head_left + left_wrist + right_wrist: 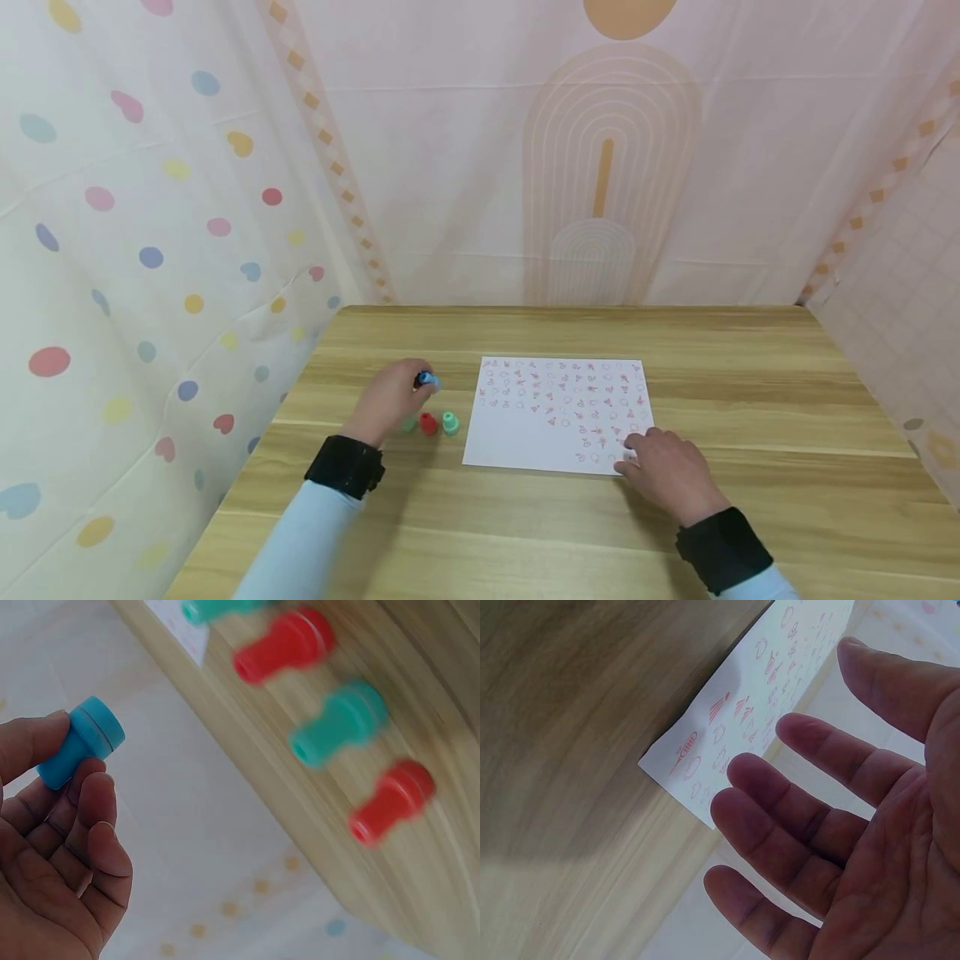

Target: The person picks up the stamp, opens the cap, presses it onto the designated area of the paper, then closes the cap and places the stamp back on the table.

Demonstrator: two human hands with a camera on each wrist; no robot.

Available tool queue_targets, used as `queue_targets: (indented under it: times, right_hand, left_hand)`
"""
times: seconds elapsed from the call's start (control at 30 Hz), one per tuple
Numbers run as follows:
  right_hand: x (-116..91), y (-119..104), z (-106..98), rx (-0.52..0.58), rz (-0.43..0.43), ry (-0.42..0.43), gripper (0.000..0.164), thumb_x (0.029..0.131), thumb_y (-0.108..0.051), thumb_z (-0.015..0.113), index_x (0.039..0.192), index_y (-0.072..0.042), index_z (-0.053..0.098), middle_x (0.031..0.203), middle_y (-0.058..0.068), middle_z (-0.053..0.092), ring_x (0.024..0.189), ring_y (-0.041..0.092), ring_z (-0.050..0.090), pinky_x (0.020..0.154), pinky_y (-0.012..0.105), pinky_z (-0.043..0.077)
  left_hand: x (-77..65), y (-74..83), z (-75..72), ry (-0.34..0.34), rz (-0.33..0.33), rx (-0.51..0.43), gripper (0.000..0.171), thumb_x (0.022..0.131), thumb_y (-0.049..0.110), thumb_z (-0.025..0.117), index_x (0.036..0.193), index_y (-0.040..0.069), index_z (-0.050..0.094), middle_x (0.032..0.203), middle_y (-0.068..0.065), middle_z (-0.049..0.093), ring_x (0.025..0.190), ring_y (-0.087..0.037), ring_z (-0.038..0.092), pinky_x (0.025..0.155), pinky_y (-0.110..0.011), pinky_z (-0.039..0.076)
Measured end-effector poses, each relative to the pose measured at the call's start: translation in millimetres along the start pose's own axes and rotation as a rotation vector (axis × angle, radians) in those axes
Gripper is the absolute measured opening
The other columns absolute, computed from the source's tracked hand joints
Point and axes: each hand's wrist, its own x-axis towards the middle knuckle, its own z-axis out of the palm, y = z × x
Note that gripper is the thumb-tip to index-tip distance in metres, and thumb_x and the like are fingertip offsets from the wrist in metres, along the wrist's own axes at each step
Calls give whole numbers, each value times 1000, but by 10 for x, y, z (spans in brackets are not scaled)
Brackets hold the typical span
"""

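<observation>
My left hand (386, 402) pinches a small blue stamp (81, 744) between thumb and fingers, raised over the left part of the table. Below it, a row of stamps stands on the wood: a green stamp (450, 423), a red stamp (428, 423) and, partly covered by the hand, another green stamp (337, 724). A second red stamp (391, 801) shows only in the left wrist view. My right hand (670, 468) is at the lower right corner of a white sheet of paper (517, 435), fingers loosely spread and holding nothing. Small red printed figures cover much of the sheet.
The wooden table (480, 533) ends at a patterned cloth (450, 167) hung behind it. A dotted cloth (150, 333) hangs along the left side, and a pale checked one (900, 333) along the right.
</observation>
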Motion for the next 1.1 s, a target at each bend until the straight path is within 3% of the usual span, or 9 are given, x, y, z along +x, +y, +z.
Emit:
queue_targets:
  times: [0.4,0.57,0.67,0.83,1.1]
  right_hand:
    - [-10,-2,-3,15,14,-17,38,87,-30,76,112,-3,70,96,13,66,81,27,59,74,49,51]
    - [-18,12,-7,19,20,-19,39,87,-30,76,113,-2,70,97,14,66,83,28,60,74,51,51]
    - [-15,15,-5,27,18,-17,39,87,-30,76,113,-2,70,97,14,67,81,28,60,73,50,51]
    - [-21,11,2,38,8,-7,38,87,-29,76,112,-2,70,97,15,67,82,29,61,73,51,51]
    - [-30,5,18,32,-10,-3,38,87,-29,76,112,-2,69,97,15,67,84,30,62,72,50,51]
  left_hand:
    - [-161,-580,-234,32,-63,60,20,93,15,69,105,0,67,92,-10,67,78,-24,60,73,-45,52]
    - [-192,-785,-271,-10,-138,49,20,94,16,67,106,-1,66,93,-12,66,78,-26,59,73,-45,51]
    - [-214,-912,-265,-40,-201,43,19,95,16,67,104,0,67,92,-11,65,77,-26,57,72,-44,51]
    - [-232,-1069,-226,-72,-245,44,16,94,16,68,98,0,66,88,-10,64,76,-26,56,72,-43,50]
    - [-282,-1249,-76,-145,-331,45,19,94,14,64,102,-3,65,92,-14,65,81,-30,57,79,-49,49]
